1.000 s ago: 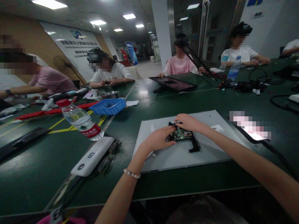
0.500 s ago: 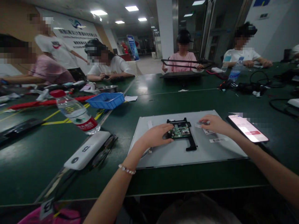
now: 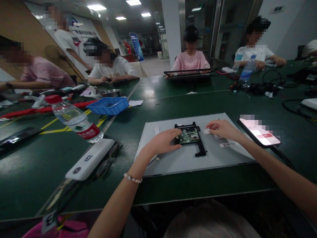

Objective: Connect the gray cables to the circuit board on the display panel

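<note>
A green circuit board [image 3: 189,137] sits in a black plastic bracket [image 3: 201,149] on a flat, light grey panel [image 3: 168,165]. My left hand [image 3: 165,141] is at the bracket's left side, with its fingertips and thumb on the edge of the board. To the right of the bracket, my right hand [image 3: 221,129] pinches a small whitish strip of tape [image 3: 206,131] just over the panel. A white barcode label [image 3: 227,144] is stuck on the panel below that hand. Fingers partly hide the board's left edge.
A lit phone [image 3: 260,132] lies right of the panel. On the left are a white power bank [image 3: 90,160], eyeglasses [image 3: 107,162], a tilted water bottle [image 3: 76,122] and a blue tray [image 3: 109,107]. Across the green table, a person [image 3: 192,61] handles a black frame [image 3: 188,73].
My view has shifted slightly. My right hand still pinches the tape and my left stays at the board. Across the table, the black frame has been lowered.
</note>
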Available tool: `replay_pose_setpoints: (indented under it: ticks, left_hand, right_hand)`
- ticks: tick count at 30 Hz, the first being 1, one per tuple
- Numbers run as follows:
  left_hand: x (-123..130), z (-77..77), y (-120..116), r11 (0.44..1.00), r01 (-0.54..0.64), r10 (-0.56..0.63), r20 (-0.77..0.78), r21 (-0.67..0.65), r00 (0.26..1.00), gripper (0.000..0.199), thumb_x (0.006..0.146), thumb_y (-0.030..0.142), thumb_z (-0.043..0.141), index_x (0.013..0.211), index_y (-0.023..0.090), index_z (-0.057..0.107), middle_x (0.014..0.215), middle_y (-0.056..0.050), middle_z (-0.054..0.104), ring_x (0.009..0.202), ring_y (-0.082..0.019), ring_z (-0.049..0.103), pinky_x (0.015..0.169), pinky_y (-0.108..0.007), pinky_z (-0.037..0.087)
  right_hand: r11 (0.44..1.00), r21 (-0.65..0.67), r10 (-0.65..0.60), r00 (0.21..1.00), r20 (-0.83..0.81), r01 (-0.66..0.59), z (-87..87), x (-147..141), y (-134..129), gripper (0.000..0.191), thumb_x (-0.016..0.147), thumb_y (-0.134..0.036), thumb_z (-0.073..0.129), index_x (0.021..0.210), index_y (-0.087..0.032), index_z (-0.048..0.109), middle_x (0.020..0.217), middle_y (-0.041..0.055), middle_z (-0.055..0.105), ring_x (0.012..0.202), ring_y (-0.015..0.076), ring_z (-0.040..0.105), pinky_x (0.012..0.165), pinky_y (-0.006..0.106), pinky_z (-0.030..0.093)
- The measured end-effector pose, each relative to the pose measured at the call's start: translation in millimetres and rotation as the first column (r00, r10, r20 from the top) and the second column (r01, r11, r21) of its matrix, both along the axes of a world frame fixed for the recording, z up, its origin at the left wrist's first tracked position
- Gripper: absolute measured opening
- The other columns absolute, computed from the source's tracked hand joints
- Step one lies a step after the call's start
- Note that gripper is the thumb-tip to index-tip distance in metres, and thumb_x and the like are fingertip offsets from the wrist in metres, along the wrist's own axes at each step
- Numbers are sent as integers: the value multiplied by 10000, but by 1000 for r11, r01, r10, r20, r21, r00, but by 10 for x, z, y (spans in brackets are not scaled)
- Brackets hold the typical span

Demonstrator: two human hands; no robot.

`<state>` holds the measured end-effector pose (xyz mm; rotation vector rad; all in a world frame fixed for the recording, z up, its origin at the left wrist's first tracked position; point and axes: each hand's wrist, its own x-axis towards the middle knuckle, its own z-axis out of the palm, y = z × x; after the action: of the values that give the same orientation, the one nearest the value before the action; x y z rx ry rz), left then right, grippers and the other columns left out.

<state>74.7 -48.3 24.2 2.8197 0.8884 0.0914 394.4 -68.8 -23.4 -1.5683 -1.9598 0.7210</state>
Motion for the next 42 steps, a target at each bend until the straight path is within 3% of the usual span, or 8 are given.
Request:
replay_pose_setpoints:
  ticks: [7, 11, 17, 25, 32, 42]
  left_hand:
    - [4, -7, 2, 1000, -6, 6, 3, -6, 1000, 589, 846, 415, 550, 1367, 190, 393, 1404, -96, 453, 1265, -252, 450, 1065, -387, 356]
    - [12, -4, 0, 1000, 0, 0, 4, -8, 1000, 590, 840, 407, 560, 1358, 176, 402, 1397, -107, 459, 1258, -257, 456, 1064, -395, 362]
    - [11, -8, -4, 1000, -8, 8, 3, -11, 1000, 583, 841, 408, 551, 1362, 196, 398, 1407, -92, 450, 1267, -253, 448, 1068, -395, 358]
    - [0, -18, 2, 1000, 8, -8, -10, 3, 1000, 590, 855, 418, 532, 1370, 167, 390, 1409, -102, 446, 1270, -245, 443, 1075, -372, 349]
    - [2, -13, 1, 1000, 3, -3, -4, 2, 1000, 585, 848, 416, 541, 1368, 193, 389, 1408, -91, 448, 1269, -247, 444, 1068, -384, 355]
    - [-3, -38, 17, 1000, 5, -5, -13, 7, 1000, 601, 849, 426, 537, 1372, 172, 383, 1407, -100, 448, 1269, -244, 443, 1071, -369, 348]
  right_hand:
    - [984, -176, -34, 972, -231, -8, 136, -179, -117, 233, 784, -322, 607, 962, -200, 695, 945, 69, 698, 756, 157, 641, 640, 283, 514]
    - [976, -218, -62, 961, -268, 2, 86, -270, -125, 215, 758, -310, 619, 908, -179, 700, 834, 61, 699, 658, 138, 613, 523, 239, 472]
    - [981, -194, -41, 965, -260, -10, 27, -298, -132, 213, 750, -296, 616, 901, -169, 698, 762, 54, 699, 645, 146, 625, 502, 236, 464]
    - [998, -37, 42, 985, -170, -49, 85, -371, -197, 138, 765, -245, 618, 854, -188, 707, 839, 40, 715, 772, 166, 655, 732, 306, 518]
    - [995, 87, 44, 999, 19, -45, 58, -345, -212, 179, 780, -331, 628, 900, -230, 715, 940, 40, 689, 746, 171, 634, 691, 315, 506]
    - [986, 108, 126, 992, 7, -127, 60, -374, -238, 243, 808, -338, 607, 1006, -218, 681, 1000, 44, 674, 758, 157, 628, 705, 307, 496]
